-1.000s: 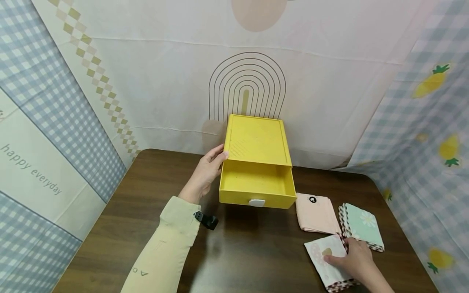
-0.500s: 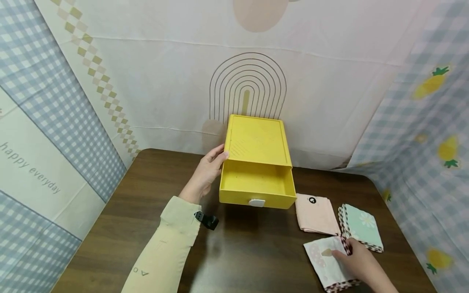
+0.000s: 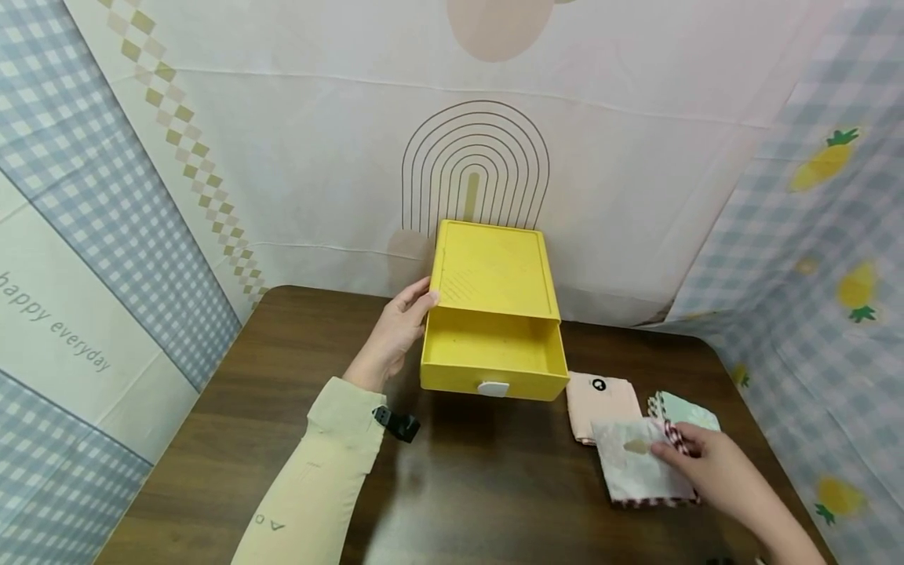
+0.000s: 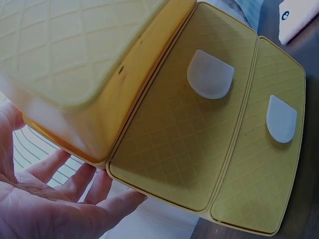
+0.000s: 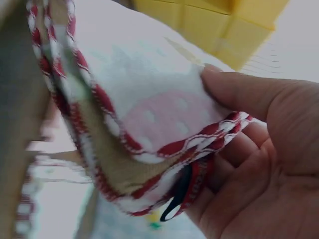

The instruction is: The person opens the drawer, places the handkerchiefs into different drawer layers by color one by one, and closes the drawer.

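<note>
Folded white cloth point(image 3: 639, 469) with a red-and-white checked edge and a faint pink strawberry print hangs lifted off the table at the near right, its layers showing at the hem in the right wrist view point(image 5: 144, 129); the right hand point(image 3: 709, 471) pinches it at its right edge, thumb on top and fingers curled beneath, as the wrist view shows point(image 5: 259, 149); the left hand point(image 3: 395, 333) lies with its fingers nearly straight against the left side of the yellow drawer box point(image 3: 494, 271), palm spread flat beside the casing in the left wrist view point(image 4: 55, 199); the box stands at the far middle of the brown wooden table point(image 3: 268, 408), and its drawer point(image 3: 494, 357) is pulled out toward the near side, open on top, with a white tab handle point(image 3: 493, 388) on its front; just right of the drawer lies a folded pink cloth point(image 3: 600, 392), partly behind the lifted one; further right, a folded mint-green cloth point(image 3: 681, 408) with a checked border lies just beside the right hand; a pale yellow sleeve point(image 3: 311, 486) covers the left forearm.
</note>
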The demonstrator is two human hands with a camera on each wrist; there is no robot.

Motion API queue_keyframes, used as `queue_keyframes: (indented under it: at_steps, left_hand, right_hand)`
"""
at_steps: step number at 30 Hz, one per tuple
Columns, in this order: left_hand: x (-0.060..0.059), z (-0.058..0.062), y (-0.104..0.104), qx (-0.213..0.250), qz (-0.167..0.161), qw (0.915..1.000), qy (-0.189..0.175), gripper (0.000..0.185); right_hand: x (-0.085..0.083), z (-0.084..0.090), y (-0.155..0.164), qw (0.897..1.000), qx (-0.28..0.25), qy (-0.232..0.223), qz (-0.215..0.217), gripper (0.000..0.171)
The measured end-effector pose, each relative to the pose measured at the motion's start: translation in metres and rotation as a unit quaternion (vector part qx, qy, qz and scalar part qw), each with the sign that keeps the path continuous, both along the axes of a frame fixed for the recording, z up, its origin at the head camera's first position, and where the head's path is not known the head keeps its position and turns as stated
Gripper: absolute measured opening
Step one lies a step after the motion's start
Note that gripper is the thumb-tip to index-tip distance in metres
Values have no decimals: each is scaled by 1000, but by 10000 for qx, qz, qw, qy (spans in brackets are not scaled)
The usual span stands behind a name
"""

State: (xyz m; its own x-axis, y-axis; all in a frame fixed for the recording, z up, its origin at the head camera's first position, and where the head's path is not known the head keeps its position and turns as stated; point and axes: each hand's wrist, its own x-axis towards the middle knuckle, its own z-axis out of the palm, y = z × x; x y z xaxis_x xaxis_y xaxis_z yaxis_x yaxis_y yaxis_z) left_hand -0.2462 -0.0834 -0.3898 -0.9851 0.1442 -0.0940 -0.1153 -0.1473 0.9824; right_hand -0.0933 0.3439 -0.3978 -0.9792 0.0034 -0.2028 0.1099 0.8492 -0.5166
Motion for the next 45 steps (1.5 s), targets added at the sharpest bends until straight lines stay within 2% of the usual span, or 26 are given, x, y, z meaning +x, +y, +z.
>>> queue_keyframes:
  at_steps: [3, 6, 10, 14, 16, 19, 23, 24, 26, 30, 33, 39, 42, 45]
  left_hand:
    - [0, 0, -1, 8, 25, 10000, -2, 52]
    - [-1, 0, -2, 22, 56, 10000, -4, 52]
    - [-1, -1, -5, 5, 52, 10000, 0, 53]
    - [-1, -1, -8, -28, 55, 10000, 8, 54]
    - [-1, -1, -9, -28, 44, 10000, 12, 54]
    - [-3, -1, -9, -34, 66, 10000, 1, 54]
    - [-5, -1, -10, -65, 117, 9999, -16, 55]
    - [-5, -1, -10, -63, 121, 9999, -28, 54]
    - [-6, -1, -9, -76, 114, 9999, -43, 54]
    - [-5, -2, -8, -64, 88, 9999, -85, 53]
    - [-5, -2, -7, -77, 85, 9999, -82, 52]
    - [-5, -2, -3, -177, 85, 9998, -85, 50]
    - [-5, -2, -2, -195, 40, 9997, -108, 49]
    - [-5, -2, -2, -199, 2, 9998, -67, 49]
  right_hand:
    - [-5, 24, -9, 9967, -73, 802, 46, 37]
    - [-13, 47, -18, 9867, -254, 1604, 41, 28]
    - [-25, 73, -33, 9722, -598, 2256, -202, 29]
    - [-39, 93, -54, 9556, -1551, 2435, -598, 30]
    - [-45, 101, -64, 9431, -2065, 2513, -694, 31]
    - [-54, 109, -81, 9187, -2806, 2710, -612, 31]
    - [-66, 113, -107, 8836, -3663, 2904, -264, 25]
    - [-69, 113, -115, 8771, -3862, 2847, -223, 24]
    - [-75, 112, -129, 8715, -4097, 2694, -82, 24]
    - [-87, 104, -156, 8841, -4123, 2197, 78, 33]
    - [-95, 95, -171, 9006, -3978, 1741, 187, 39]
    - [-106, 81, -186, 9249, -3640, 981, 493, 37]
    - [-108, 77, -188, 9359, -3361, 837, 646, 34]
    - [-109, 75, -189, 9503, -2860, 946, 792, 30]
